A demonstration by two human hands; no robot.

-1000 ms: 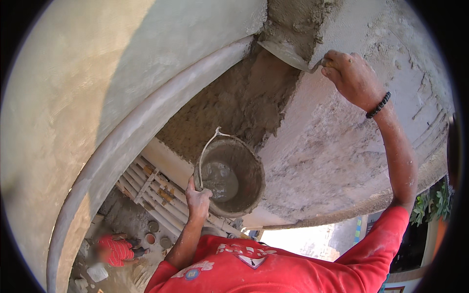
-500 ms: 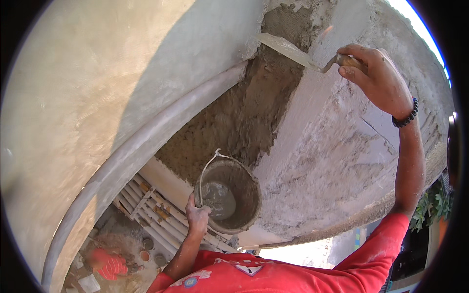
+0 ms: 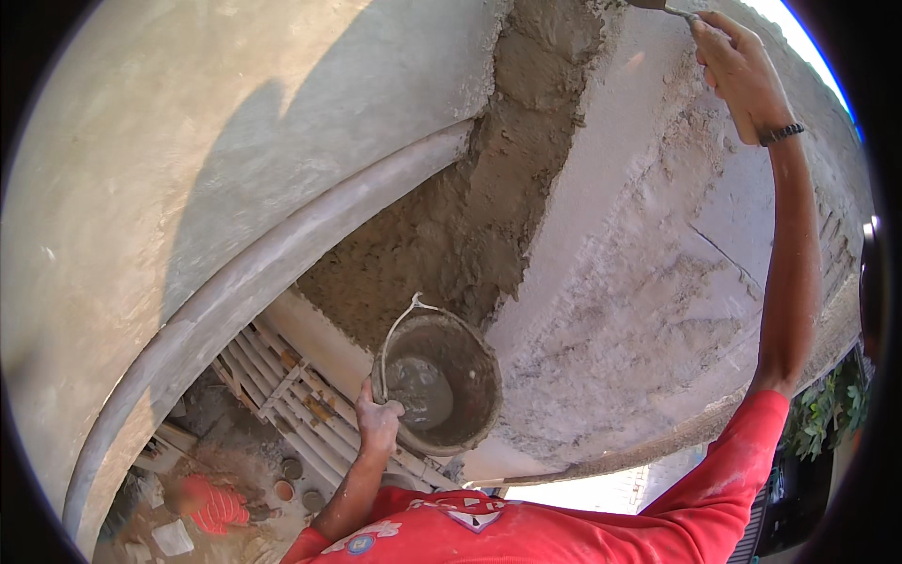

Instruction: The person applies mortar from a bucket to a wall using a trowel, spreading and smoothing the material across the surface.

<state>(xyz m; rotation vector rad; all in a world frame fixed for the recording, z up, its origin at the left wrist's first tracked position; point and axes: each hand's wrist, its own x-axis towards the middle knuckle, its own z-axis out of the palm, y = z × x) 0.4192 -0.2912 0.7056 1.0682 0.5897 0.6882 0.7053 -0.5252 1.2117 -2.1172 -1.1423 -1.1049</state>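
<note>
My left hand (image 3: 379, 422) grips the rim and handle of a grey bucket (image 3: 482, 387), which is tilted so its inside shows a little wet mortar (image 3: 419, 391) at the bottom. High at the upper right, my right hand (image 3: 742, 70) is closed round a trowel (image 3: 678, 11); most of its blade is cut off by the picture's top edge. Dark wet mortar (image 3: 512, 164) covers a strip of wall between the two hands, rough lower down and flatter toward the top.
A curved plastered ledge (image 3: 272, 254) sweeps along the left. Below it lie bamboo poles (image 3: 291, 399). Far down, a person in a red striped top (image 3: 214, 505) is near small buckets (image 3: 284, 490). Pale rough wall (image 3: 639, 291) spreads on the right.
My right hand has moved up with the trowel, whose blade has left the mortar strip's visible part toward the top edge. The left hand and bucket stay almost where they were.
</note>
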